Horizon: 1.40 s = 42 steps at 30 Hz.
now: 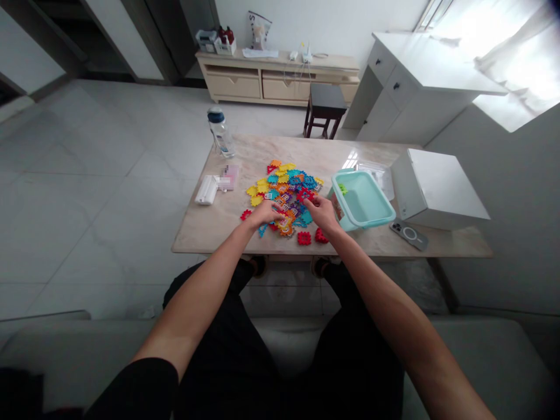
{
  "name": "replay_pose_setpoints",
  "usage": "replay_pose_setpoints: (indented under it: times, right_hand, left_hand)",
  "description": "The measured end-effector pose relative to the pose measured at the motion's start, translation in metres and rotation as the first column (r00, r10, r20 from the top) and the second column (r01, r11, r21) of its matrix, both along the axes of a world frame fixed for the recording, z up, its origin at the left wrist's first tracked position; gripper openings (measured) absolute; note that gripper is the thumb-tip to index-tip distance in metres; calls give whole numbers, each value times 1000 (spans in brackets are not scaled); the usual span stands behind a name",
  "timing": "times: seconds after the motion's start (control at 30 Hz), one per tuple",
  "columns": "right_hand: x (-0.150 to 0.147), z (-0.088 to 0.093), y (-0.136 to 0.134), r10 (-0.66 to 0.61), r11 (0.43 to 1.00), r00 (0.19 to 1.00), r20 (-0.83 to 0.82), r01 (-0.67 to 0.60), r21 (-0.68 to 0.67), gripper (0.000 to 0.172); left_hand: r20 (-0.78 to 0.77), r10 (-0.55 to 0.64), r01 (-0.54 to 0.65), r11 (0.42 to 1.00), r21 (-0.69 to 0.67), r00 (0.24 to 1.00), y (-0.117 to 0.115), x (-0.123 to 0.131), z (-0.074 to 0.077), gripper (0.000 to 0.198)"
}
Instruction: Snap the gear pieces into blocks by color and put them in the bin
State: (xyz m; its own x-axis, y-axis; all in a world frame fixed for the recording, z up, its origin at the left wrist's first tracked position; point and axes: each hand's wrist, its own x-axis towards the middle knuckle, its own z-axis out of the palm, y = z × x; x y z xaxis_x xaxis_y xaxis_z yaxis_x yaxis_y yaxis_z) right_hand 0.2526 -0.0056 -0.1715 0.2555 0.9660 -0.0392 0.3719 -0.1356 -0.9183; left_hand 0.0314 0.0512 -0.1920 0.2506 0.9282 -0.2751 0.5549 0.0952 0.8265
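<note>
A heap of colourful interlocking plastic tiles [286, 185] in yellow, orange, blue, purple and red covers the middle of the marble-look table. At the heap's right side, my right hand [324, 212] pinches a red interlocking tile [305, 194] between thumb and fingers. My left hand [265, 213] reaches over the heap's near left part with its fingers apart, touching or just above the tiles there. Two red tile groups, one left [304, 238] and one right [322, 235], lie near the front edge. A mint plastic bin [366, 224] stands beside my right hand, with lime-green pieces [343, 188] inside.
On the table's left are a water bottle [222, 134], a white tissue pack [207, 190] and a pink packet [231, 175]. To the right sit a white box [441, 186], a phone [409, 233] and clear plastic packaging [380, 175]. Behind the table is a dark stool [327, 99].
</note>
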Motion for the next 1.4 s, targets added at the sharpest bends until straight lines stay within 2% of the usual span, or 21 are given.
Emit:
replay_pose_setpoints:
  times: [0.07,0.17,0.27,0.33,0.4,0.47,0.6,0.7,0.83,0.93,1.03,1.1,1.17,1.3,1.4]
  right_hand:
    - [4,-3,1,-3,1000,1000,11,3,-9,36]
    - [8,-6,0,4,1000,1000,-2,-4,11,36]
    - [12,-8,-3,21,999,999,-29,-20,37,38]
    - [13,-8,-5,25,999,999,-43,-24,43,38]
    - [15,-7,-5,13,999,999,-38,-11,38,38]
    - [17,-5,-5,9,999,1000,-11,-8,34,36]
    - [19,-3,-3,46,998,997,62,-49,43,34]
    - [20,-4,-3,79,996,993,86,-82,41,34]
    - [24,-6,-4,117,993,985,123,-118,7,38]
    - [27,-8,-4,112,993,985,135,-115,11,37]
    - [28,-8,-4,90,995,987,130,-94,21,35]
    - [29,-7,-4,80,996,987,140,-85,26,35]
    - [28,-6,-5,73,996,985,155,-80,36,34]
    - [27,-4,-6,100,994,984,148,-105,30,36]
    - [24,-1,-5,137,990,988,66,-139,26,41]
  left_hand:
    - [-72,69,-65,996,65,995,6,-4,-5,39]
    - [-145,147,-121,977,175,978,21,-10,-3,44]
    - [-271,188,-122,963,241,944,34,-24,2,44]
    - [-386,182,-80,961,264,904,36,-38,4,39]
    - [-488,113,18,967,256,866,33,-54,4,38]
    - [-557,-10,150,967,208,831,28,-68,2,42]
    - [-623,-224,358,928,97,750,22,-81,-6,54]
    - [-654,-274,420,905,74,705,23,-75,-12,52]
    - [-664,-267,433,897,94,698,24,-59,-12,35]
    - [-639,-256,409,907,100,725,23,-53,-11,27]
    - [-578,-225,355,927,121,785,24,-54,-7,18]
    - [-519,-166,288,943,165,839,27,-56,-2,8]
    - [-441,-77,194,954,228,894,32,-56,4,12]
    - [-233,49,17,961,275,971,39,-45,22,29]
    - [94,95,-108,984,145,991,33,-32,40,32]
